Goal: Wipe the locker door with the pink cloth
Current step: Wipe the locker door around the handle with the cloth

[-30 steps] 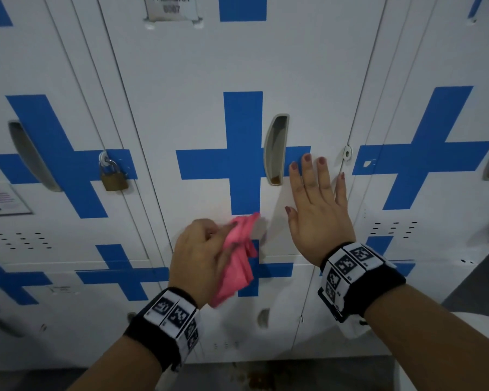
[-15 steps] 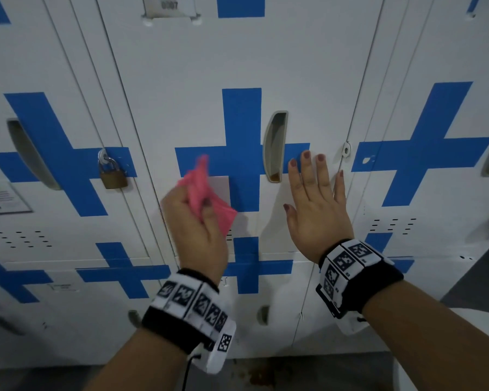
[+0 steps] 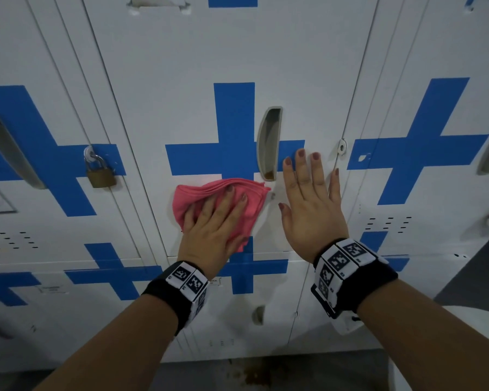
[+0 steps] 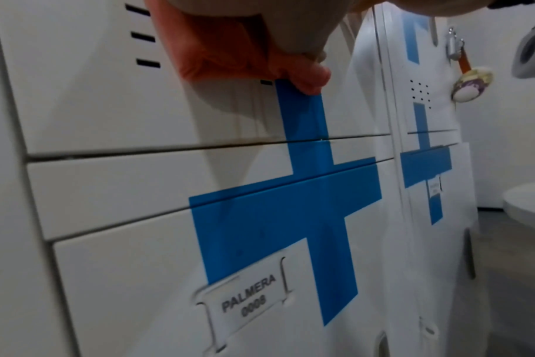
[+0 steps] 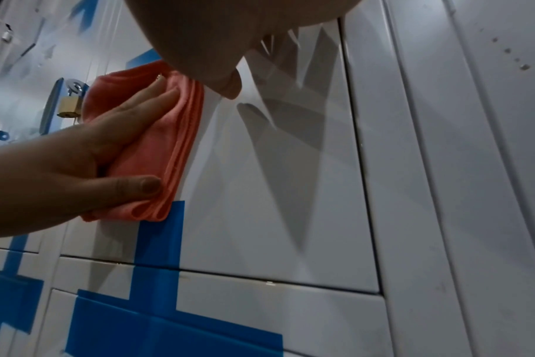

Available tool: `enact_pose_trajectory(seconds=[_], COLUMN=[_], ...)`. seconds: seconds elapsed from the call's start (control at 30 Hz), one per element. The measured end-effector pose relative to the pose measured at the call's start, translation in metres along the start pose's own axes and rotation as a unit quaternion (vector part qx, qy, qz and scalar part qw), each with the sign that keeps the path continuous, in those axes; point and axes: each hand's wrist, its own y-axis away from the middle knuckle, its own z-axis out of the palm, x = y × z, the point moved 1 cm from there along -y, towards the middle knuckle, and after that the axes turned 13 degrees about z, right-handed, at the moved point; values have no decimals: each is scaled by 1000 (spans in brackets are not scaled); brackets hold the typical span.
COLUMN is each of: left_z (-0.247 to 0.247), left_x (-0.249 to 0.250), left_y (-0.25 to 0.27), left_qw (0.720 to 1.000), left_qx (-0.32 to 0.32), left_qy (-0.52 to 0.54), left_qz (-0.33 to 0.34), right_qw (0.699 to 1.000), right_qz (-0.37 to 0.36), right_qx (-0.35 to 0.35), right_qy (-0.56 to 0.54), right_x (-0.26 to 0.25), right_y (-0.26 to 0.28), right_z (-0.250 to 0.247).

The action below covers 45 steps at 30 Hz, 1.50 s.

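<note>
The white locker door (image 3: pixel 209 52) in the middle carries a blue cross and a recessed handle (image 3: pixel 268 142). The pink cloth (image 3: pixel 189 204) lies folded and flat on the door just below the cross. My left hand (image 3: pixel 218 218) presses it there with straight fingers. In the right wrist view the left hand (image 5: pixel 107 145) lies over the cloth (image 5: pixel 168 135) with the thumb along its lower edge. The left wrist view shows only a bunched corner of cloth (image 4: pixel 223 53) under the palm. My right hand (image 3: pixel 308 198) rests flat on the door right of the handle, fingers spread, holding nothing.
The left neighbouring locker has a brass padlock (image 3: pixel 100 174). A hasp (image 3: pixel 342 146) sits at the middle door's right edge. More cross-marked lockers stand to the right and below, one with a name plate (image 4: pixel 245 299). A white rounded object (image 3: pixel 463 348) is at the bottom right.
My left hand swung the bunched cloth up and left, then came down to the right and now spreads it flat on the door under the palm. The right hand has stayed put.
</note>
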Motion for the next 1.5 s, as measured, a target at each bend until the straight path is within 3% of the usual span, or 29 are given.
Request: enact_pose_trajectory(seconds=[0.2,0.43,0.73,0.9,1.1,1.17,1.37,1.5], left_z=[0,-3,-8,-5,-27,-32,-11,-3], left_x=[-6,-13,-17,-9,0,1,38,57], left_y=[5,15,21,34,27,17,12,3], left_qw=[994,975,969,987,988,982,949,916], left_qx=[-5,-68,-73,-35,126,152,41,50], left_qy=[-8,34,54,79,79,77,198,228], left_qz=[112,211,229,132,-32,-79,-240,-326], right_qw=[1000,1000,1000,1000,1000,999,1000,1000], right_qz=[-1,-1,-9,-13,-14,-14,-14,-14], right_qx=[5,0,-10,-14,-16,-18,-16,-14], right_qy=[-3,9,17,20,21,22,18,17], right_x=[0,0,4,5,5,5,6,5], right_y=[0,0,0,0,0,0,1,0], right_z=[1,-1,-4,-5,-4,-4,-4,-3])
